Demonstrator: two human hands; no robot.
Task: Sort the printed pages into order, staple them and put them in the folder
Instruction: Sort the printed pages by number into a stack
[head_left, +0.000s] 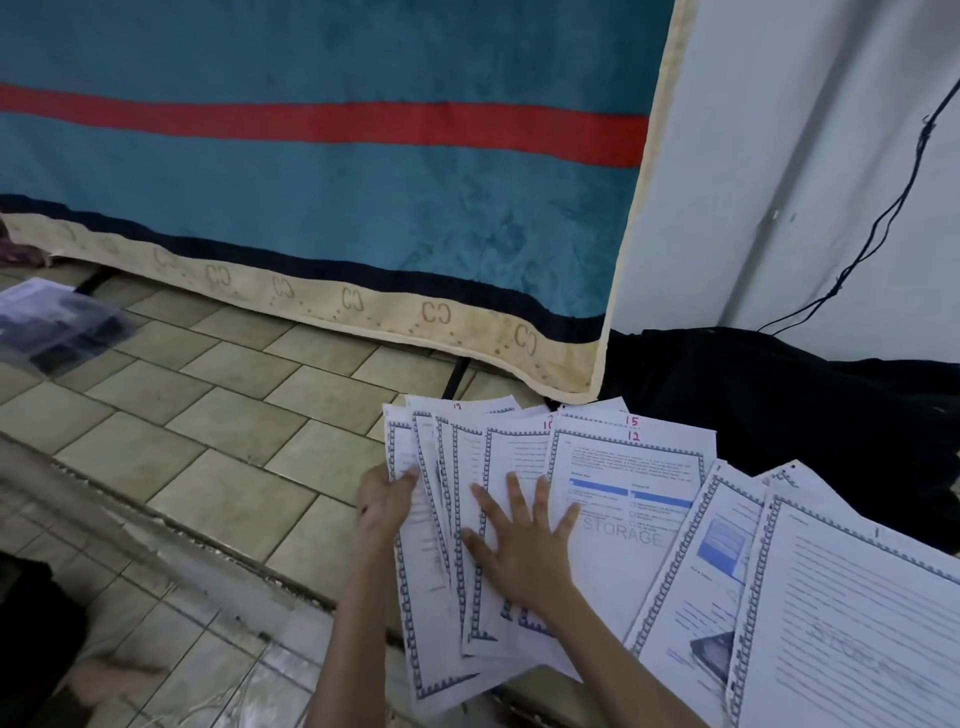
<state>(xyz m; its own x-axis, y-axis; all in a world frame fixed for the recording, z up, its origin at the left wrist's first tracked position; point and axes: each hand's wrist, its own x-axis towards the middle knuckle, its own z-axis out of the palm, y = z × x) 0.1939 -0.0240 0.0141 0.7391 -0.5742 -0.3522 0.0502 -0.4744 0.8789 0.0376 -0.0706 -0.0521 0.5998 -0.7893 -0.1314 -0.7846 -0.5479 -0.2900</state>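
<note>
Several printed pages (618, 499) with blue patterned borders lie fanned out on the tiled floor at the lower right; red handwritten numbers mark some top edges, 12 and 15 among them. My left hand (387, 501) grips the left edge of the leftmost sheets of the fan. Flat on the middle sheets rests my right hand (522, 545), its fingers spread wide and nothing held in it. More pages (852, 597), one showing a blue picture, overlap further right. A clear plastic folder (57, 325) lies on the floor at the far left. No stapler is visible.
A teal blanket (322, 171) with a red stripe and beige trim hangs behind the pages. Dark cloth (789, 415) lies by the white wall (810, 171), where a black cable (883, 218) runs down. A raised tile step (171, 525) crosses the floor at lower left.
</note>
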